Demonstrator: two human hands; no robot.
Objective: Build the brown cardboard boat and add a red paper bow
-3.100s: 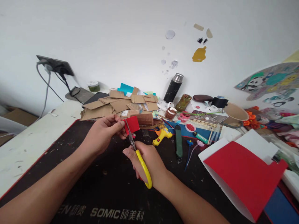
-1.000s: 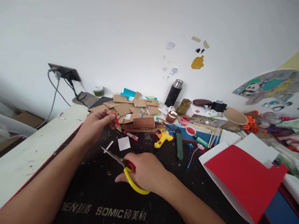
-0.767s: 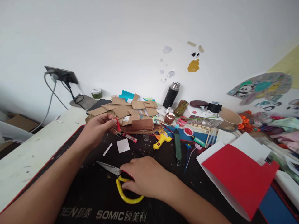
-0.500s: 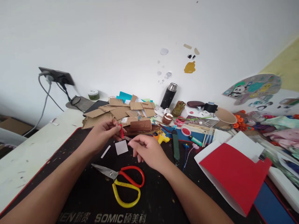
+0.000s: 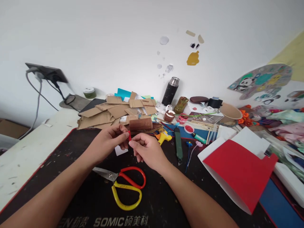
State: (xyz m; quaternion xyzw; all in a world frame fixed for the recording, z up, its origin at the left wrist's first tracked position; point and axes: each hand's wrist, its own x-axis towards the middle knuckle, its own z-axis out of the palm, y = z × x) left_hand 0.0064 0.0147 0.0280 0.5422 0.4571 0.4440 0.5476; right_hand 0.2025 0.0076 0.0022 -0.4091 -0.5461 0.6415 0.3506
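A small red paper strip (image 5: pixel 129 135) stands between my hands above the black mat. My left hand (image 5: pixel 115 138) pinches its upper part between thumb and fingers. The fingertips of my right hand (image 5: pixel 146 148) are closed at its lower end. Partly behind my left hand, a white paper square (image 5: pixel 121 151) lies on the mat. Closer to me are the scissors (image 5: pixel 112 175), blades pointing left, with one red and one yellow handle loop. Beyond my hands lies a brown cardboard roll (image 5: pixel 140 124).
Cardboard scraps (image 5: pixel 118 110) are piled at the back. Right of my hands are a yellow glue gun (image 5: pixel 163 136) and a green utility knife (image 5: pixel 178 144). A folded red sheet (image 5: pixel 239 171) lies at the right. A black thermos (image 5: pixel 170 91) stands by the wall.
My hands have come together, with the right fingertips now at the red strip. The left hand moved slightly right and now hides the thin white strip. The view has shifted a little.
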